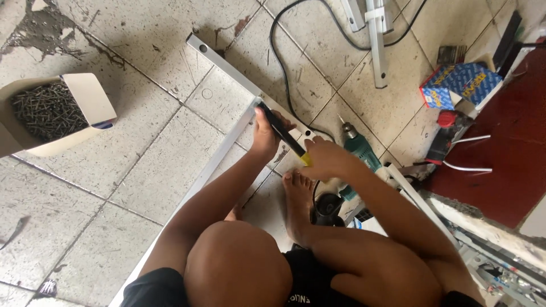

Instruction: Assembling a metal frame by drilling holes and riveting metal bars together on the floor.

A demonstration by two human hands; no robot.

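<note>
Knees (239,261) fill the near edge, a bare foot (298,199) on the tiled floor (142,165) beyond. Both hands are clamped on one tool (282,134): right hand (324,159) on its yellow near end, left hand (265,132) by the far tip. Slim, black and straight, it slants from near-right to far-left, tip at the corner of the flat aluminium frame (227,142).

This is a small metal workshop where the work happens on a worn tiled floor (142,170). Aluminium profiles (227,65) lie beside the hands (267,133), a green power drill (359,149) with its black cable (281,62) rests just right of them, and an open box of screws (51,113) stands far to the left.
</note>
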